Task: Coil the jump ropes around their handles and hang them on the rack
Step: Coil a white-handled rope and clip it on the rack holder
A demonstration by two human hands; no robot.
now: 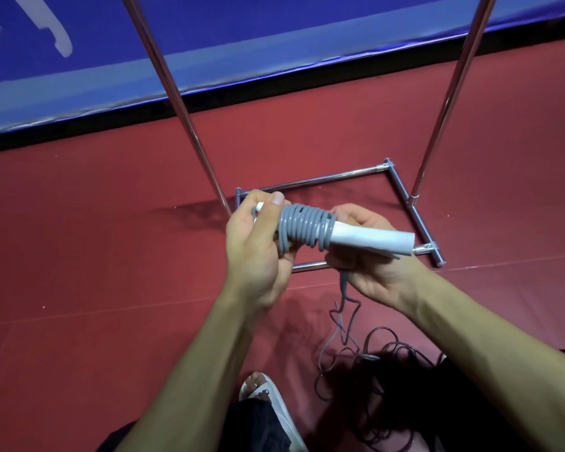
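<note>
Both hands clamped on a half-wound jump rope, just above the rack's foot.

The left hand [258,243] grips the left end of the white handles [372,241], thumb on top. Beside it, the grey jump rope [304,230] sits in tight coils round the handles. The right hand [366,256] curls under them from below. The rope's loose tail [343,288] drops to the red floor mat [111,256], near a dark tangle of ropes [398,370]. The chrome rack [402,190] stands behind.
</note>
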